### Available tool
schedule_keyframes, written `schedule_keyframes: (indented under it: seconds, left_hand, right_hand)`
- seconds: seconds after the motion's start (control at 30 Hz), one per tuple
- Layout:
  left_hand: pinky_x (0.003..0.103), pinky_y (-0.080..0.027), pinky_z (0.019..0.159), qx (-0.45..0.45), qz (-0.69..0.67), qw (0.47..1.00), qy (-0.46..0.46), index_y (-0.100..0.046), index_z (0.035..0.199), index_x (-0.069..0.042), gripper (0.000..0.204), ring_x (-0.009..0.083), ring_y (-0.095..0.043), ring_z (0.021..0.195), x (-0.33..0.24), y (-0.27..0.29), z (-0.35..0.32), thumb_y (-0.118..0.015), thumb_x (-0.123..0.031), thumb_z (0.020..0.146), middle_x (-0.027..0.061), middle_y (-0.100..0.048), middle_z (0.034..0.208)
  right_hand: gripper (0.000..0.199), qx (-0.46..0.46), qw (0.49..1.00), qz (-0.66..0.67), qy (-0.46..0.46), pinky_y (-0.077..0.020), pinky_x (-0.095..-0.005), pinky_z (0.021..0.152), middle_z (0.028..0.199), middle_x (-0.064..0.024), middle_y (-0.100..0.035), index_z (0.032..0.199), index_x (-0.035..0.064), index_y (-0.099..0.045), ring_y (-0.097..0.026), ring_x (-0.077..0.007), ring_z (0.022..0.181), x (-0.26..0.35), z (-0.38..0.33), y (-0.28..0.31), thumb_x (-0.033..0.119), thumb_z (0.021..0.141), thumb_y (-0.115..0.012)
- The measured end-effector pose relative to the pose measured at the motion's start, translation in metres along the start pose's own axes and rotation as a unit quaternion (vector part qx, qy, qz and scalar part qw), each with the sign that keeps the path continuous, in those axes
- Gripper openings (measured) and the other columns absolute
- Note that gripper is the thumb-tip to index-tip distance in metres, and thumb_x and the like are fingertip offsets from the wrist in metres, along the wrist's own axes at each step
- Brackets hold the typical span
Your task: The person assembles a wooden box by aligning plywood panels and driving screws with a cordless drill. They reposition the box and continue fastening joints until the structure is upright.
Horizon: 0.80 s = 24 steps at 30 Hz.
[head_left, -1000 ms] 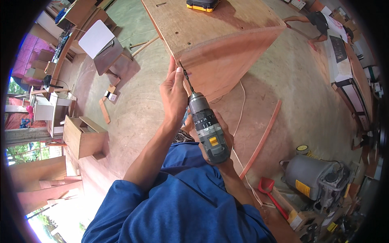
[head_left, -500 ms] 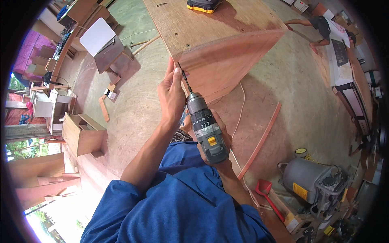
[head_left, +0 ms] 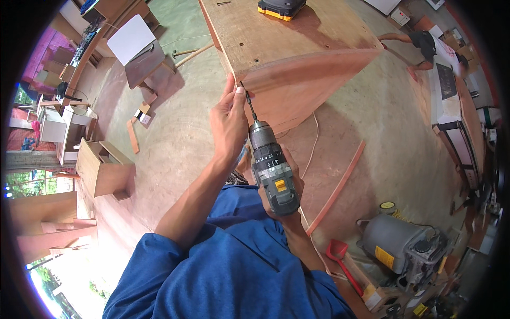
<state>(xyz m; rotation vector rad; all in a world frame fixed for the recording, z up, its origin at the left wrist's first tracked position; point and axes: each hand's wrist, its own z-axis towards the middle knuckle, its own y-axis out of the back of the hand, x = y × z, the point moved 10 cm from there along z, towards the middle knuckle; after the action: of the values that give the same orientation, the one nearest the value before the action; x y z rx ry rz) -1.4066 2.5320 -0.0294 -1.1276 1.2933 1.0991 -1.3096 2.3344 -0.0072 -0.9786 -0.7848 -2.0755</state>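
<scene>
My right hand (head_left: 289, 199) grips a grey and black cordless drill (head_left: 272, 170) with a yellow label, its bit pointing up at the near corner of a large plywood cabinet (head_left: 297, 58). My left hand (head_left: 228, 119) is raised beside the bit, with its fingertips pinched on the bit's tip at the cabinet's edge. Whether a screw sits between the fingers is too small to tell. My blue sleeves fill the lower middle of the view.
A black and yellow tool case (head_left: 281, 7) lies on top of the cabinet. On the concrete floor are a thin wood strip (head_left: 337, 189), a grey motor (head_left: 404, 250), a red tool (head_left: 340, 255), a small open wooden box (head_left: 103, 170) and a white board (head_left: 132, 38).
The drill and both hands stay at the cabinet corner. The view has shifted slightly, so the cabinet sits a little higher in the picture.
</scene>
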Motion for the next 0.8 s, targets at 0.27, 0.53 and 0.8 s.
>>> schedule_keyframes:
  seconds: [0.27, 0.53, 0.8]
  left_hand:
    - [0.038, -0.038, 0.119, 0.002, -0.087, 0.996, -0.021, -0.077, 0.103, 0.007, 0.04, 0.0248, -0.047, 0.148, 0.001, -0.003, 0.001, -0.054, -0.025, 0.11, 0.0141, -0.038, 0.169]
    - [0.038, -0.037, 0.12, -0.006, -0.122, 0.993, -0.002, -0.076, 0.102, 0.008, 0.039, 0.0247, -0.044, 0.15, -0.001, -0.008, 0.001, -0.054, -0.023, 0.111, 0.0135, -0.038, 0.169]
    - [0.037, -0.037, 0.119, -0.026, -0.057, 0.998, 0.005, -0.075, 0.102, 0.008, 0.038, 0.0251, -0.049, 0.145, 0.0, 0.002, -0.002, -0.055, -0.023, 0.11, 0.0149, -0.044, 0.165]
  right_hand:
    - [0.053, 0.01, 0.999, -0.035, 0.015, -0.0643, -0.0379, 0.083, 0.147, -0.0268, -0.058, 0.132, -0.0049, -0.063, -0.076, -0.0336, 0.108, 0.01, 0.008, 0.001, 0.007, 0.082, -0.075]
    - [0.051, 0.01, 0.999, -0.004, -0.034, -0.0649, -0.0386, 0.081, 0.147, -0.0265, -0.058, 0.129, -0.0054, -0.065, -0.076, -0.0344, 0.108, 0.003, 0.011, 0.005, 0.009, 0.082, -0.075]
    - [0.06, 0.01, 1.0, -0.025, -0.009, -0.0639, -0.0365, 0.081, 0.147, -0.0254, -0.059, 0.136, -0.0068, -0.061, -0.077, -0.0316, 0.104, 0.008, 0.016, 0.006, 0.008, 0.08, -0.075]
